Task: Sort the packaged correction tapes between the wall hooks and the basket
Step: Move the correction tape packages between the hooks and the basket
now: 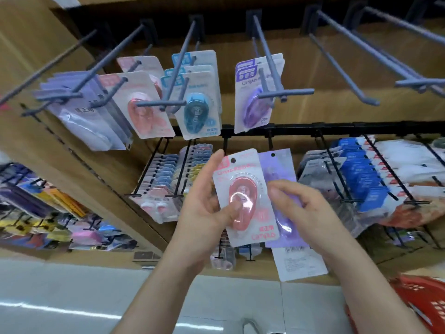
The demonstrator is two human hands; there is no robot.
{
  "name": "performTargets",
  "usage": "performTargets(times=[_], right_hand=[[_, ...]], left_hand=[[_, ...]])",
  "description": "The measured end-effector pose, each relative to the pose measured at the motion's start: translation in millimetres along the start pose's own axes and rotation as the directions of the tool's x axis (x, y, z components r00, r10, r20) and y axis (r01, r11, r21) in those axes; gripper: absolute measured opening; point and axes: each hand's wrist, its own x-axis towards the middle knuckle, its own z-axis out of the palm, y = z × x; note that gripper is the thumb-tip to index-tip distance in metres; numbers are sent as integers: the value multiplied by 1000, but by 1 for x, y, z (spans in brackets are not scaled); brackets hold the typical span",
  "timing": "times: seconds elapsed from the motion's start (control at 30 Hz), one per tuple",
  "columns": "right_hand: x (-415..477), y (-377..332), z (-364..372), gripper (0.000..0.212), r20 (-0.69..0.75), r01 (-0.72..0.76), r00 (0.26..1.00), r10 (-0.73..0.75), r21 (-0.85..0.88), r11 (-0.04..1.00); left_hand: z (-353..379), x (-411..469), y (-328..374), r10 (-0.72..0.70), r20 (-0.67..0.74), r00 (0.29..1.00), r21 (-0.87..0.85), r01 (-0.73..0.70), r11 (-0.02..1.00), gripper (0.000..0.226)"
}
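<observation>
- Cardboard-brown display wall fills the view, with grey wall hooks (265, 53) jutting out along the top and a black rack (337, 127) of other stationery lower down.
- At centre frame, the pink pack (243, 189) is held up in front of that rack. The left hand (204, 213), at its 9 o'clock, grips it with the thumb on the blister and the fingers behind the card.
- A purple pack (280, 169) fans out at its 3 o'clock, with the right hand (308, 208) curled over it.
- A barcode-backed pack (298, 263) pokes out at 5 o'clock (which hand bears it I cannot tell).
- Matching stock hangs above: hanging pink packs (147, 109) at 11 o'clock, blue packs (197, 114) at 12 and hanging purple packs (252, 104) at 1.
- The red basket (423, 302) sits low at 4 o'clock.
- Each pack looks light, a stiff card under a hard, glossy blister that is probably slippery.
- The best hold is likely a pinch on the lower card edge or across the blister, which leaves the top hole free for the hook.
</observation>
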Motion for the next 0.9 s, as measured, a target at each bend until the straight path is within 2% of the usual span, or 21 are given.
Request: performTargets(times=[0.13, 0.2, 0.27, 0.33, 0.37, 0.5, 0.6, 0.7, 0.8, 0.9], right_hand=[[11, -5, 22, 16, 80, 20, 997, -10, -121, 992], [18, -5, 34, 18, 91, 41, 996, -26, -166, 985], [23, -7, 48, 13, 105, 64, 994, -43, -201, 977], [27, -11, 62, 14, 128, 100, 989, -75, -206, 973], [29, -13, 68, 15, 130, 112, 988, -87, -198, 974], [36, -24, 89, 14, 154, 156, 979, -130, -169, 973], [42, -33, 104, 25, 175, 208, 968, -180, -160, 965], [48, -43, 117, 33, 154, 179, 974, -164, -93, 979], [53, -46, 127, 32, 144, 185, 975, -169, -113, 976], [53, -44, 132, 29, 157, 177, 974, -162, -93, 980]], left_hand=[[-17, -5, 10, 69, -100, 993, -71, -76, 995, 67], [-22, -4, 21, 72, -207, 976, -116, -98, 988, 59], [-29, -1, 36, 63, -326, 943, -128, -110, 986, 38], [-38, 3, 47, 75, -385, 920, -83, -115, 990, 18], [-43, 4, 52, 86, -404, 911, -65, -122, 990, 15], [-62, 10, 73, 192, -490, 850, -22, -232, 972, 18], [-72, 15, 87, 262, -536, 802, 6, -306, 952, 22], [-80, 22, 98, 341, -560, 755, 85, -358, 930, 11], [-87, 25, 106, 428, -565, 706, 220, -371, 902, 13], [-91, 23, 107, 458, -562, 689, 277, -365, 889, 14]])
